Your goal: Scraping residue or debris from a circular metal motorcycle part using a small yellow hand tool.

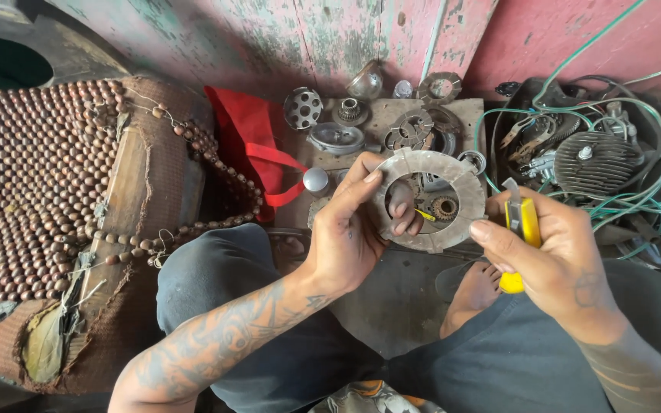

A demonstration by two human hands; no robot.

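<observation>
Two hands on it: left hand point(350, 229) has its grip clamped on the grey friction ring point(430, 199), held up just beside the right hand point(548, 252), closed around a yellow utility knife point(524, 229). Keep the blade shallow, I'd say, scraping away from those fingers.

Left hand point(353, 229) raised with fingers point(401, 208) curled and pinching; right hand point(552, 256) fisted, thumb extended; both forearms tattooed.

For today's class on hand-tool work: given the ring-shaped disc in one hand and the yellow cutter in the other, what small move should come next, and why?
Probably bring the yellow cutter in the right hand up to the ring-shaped disc. The left hand holds the disc up, face towards the camera, and the cutter's tip sits just off its rim.
</observation>
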